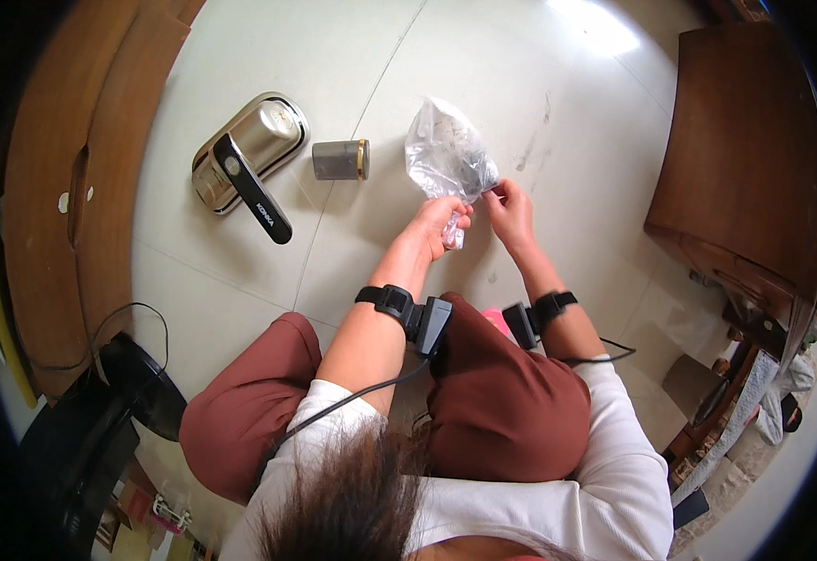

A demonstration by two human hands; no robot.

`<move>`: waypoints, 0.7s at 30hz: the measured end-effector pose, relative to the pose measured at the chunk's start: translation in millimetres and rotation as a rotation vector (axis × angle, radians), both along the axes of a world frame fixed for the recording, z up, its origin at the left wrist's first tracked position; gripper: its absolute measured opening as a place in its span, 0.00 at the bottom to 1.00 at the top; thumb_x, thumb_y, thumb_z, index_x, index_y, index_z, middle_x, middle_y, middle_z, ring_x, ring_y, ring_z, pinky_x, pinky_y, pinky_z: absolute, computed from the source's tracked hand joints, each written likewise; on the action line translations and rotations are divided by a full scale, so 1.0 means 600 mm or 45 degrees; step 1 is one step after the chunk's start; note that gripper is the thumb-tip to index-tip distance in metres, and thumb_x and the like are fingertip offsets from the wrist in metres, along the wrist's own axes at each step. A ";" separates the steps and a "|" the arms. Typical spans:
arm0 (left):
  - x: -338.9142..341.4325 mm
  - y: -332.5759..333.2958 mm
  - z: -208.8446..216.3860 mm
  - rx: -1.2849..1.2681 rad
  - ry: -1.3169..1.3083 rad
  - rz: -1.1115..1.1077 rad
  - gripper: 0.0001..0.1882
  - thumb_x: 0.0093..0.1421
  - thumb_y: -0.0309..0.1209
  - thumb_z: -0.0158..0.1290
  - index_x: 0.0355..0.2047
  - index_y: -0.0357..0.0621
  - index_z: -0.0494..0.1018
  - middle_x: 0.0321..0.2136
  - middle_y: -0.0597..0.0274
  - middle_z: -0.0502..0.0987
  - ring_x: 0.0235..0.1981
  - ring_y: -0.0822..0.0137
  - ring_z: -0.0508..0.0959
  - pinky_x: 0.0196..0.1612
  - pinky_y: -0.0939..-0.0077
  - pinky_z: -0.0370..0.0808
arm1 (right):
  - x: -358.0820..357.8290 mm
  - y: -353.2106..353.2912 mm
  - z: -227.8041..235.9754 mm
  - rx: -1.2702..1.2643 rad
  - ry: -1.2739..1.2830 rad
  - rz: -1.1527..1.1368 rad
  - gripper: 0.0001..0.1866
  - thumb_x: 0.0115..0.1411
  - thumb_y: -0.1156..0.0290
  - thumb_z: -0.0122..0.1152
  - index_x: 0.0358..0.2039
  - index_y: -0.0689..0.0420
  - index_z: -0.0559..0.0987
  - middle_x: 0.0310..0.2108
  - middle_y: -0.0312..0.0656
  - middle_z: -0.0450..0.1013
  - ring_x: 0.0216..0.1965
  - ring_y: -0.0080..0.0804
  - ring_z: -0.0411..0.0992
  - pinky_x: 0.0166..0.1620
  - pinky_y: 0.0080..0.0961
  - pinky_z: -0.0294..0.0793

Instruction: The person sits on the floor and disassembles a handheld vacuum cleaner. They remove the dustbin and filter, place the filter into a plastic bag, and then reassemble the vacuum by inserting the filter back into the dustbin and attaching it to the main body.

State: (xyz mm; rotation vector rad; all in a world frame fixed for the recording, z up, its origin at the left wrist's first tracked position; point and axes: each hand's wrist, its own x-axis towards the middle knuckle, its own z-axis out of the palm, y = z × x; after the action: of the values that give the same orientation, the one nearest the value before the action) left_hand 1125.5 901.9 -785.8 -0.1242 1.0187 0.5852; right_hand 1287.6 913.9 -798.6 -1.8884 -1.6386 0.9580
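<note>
In front of me my two hands hold a clear plastic bag (434,150) above the tiled floor. My left hand (443,222) is closed round the bag's gathered lower end, a crumpled bit poking out below the fist. My right hand (509,208) pinches the bag's right side, fingertips at a dark grey patch in or behind the plastic; I cannot make out what that patch is. To the left, a dark grey see-through container (336,161) with a gold band lies on its side. Farther left rests a gold-coloured appliance (251,154) with a black handle.
A brown wooden cabinet (109,178) lines the left side. Another dark wooden piece of furniture (740,159) stands at the right. The black round base of a stand (142,383) sits at lower left. Something pink (497,321) shows beside my right knee.
</note>
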 end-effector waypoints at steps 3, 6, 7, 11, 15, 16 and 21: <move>-0.003 -0.005 0.009 -0.018 -0.020 0.024 0.05 0.56 0.28 0.45 0.29 0.42 0.69 0.15 0.68 0.67 0.12 0.75 0.66 0.10 0.78 0.58 | -0.015 -0.009 0.034 0.028 0.267 -0.068 0.09 0.59 0.70 0.60 0.34 0.64 0.77 0.21 0.42 0.74 0.20 0.26 0.69 0.27 0.26 0.69; -0.011 0.008 0.012 0.024 -0.113 0.001 0.06 0.57 0.31 0.45 0.28 0.43 0.69 0.14 0.68 0.67 0.12 0.75 0.66 0.10 0.78 0.58 | -0.014 -0.001 0.035 0.142 0.297 -0.044 0.07 0.59 0.72 0.60 0.32 0.64 0.76 0.19 0.41 0.72 0.20 0.26 0.68 0.26 0.25 0.68; -0.012 0.003 0.015 0.021 -0.169 0.001 0.07 0.57 0.32 0.45 0.27 0.43 0.69 0.14 0.68 0.67 0.12 0.75 0.65 0.10 0.78 0.58 | -0.012 -0.007 0.039 0.202 0.334 -0.040 0.07 0.59 0.73 0.60 0.32 0.64 0.75 0.19 0.41 0.72 0.20 0.26 0.68 0.26 0.25 0.68; -0.013 0.006 0.035 -0.038 -0.131 0.029 0.07 0.56 0.33 0.46 0.27 0.43 0.69 0.13 0.68 0.66 0.11 0.74 0.63 0.09 0.79 0.56 | 0.016 0.020 0.031 -0.156 0.086 0.054 0.10 0.59 0.71 0.60 0.33 0.63 0.72 0.17 0.44 0.70 0.19 0.28 0.67 0.25 0.27 0.67; -0.019 0.008 0.039 -0.064 -0.126 0.131 0.08 0.56 0.36 0.48 0.26 0.45 0.67 0.14 0.67 0.66 0.11 0.74 0.64 0.08 0.81 0.54 | 0.015 0.009 0.069 0.049 0.133 0.115 0.11 0.58 0.68 0.60 0.29 0.64 0.71 0.16 0.43 0.67 0.17 0.28 0.63 0.24 0.28 0.65; -0.018 0.014 0.047 -0.098 -0.084 0.194 0.09 0.56 0.36 0.48 0.26 0.46 0.66 0.14 0.67 0.66 0.11 0.74 0.64 0.08 0.81 0.53 | 0.018 0.006 0.077 0.076 0.005 0.184 0.12 0.58 0.69 0.60 0.29 0.64 0.70 0.16 0.39 0.65 0.18 0.21 0.60 0.22 0.25 0.63; -0.029 0.011 0.035 -0.104 -0.057 0.042 0.13 0.58 0.41 0.48 0.24 0.48 0.64 0.14 0.69 0.66 0.11 0.75 0.64 0.07 0.81 0.51 | 0.022 0.011 0.127 -0.204 0.006 0.443 0.10 0.52 0.71 0.55 0.27 0.65 0.67 0.15 0.42 0.60 0.19 0.25 0.58 0.24 0.27 0.60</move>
State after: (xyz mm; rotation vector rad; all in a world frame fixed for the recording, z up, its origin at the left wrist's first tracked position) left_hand 1108.1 908.4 -764.9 -0.2255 0.9987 0.5690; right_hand 1301.0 920.4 -722.5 -1.7266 -1.9815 1.2641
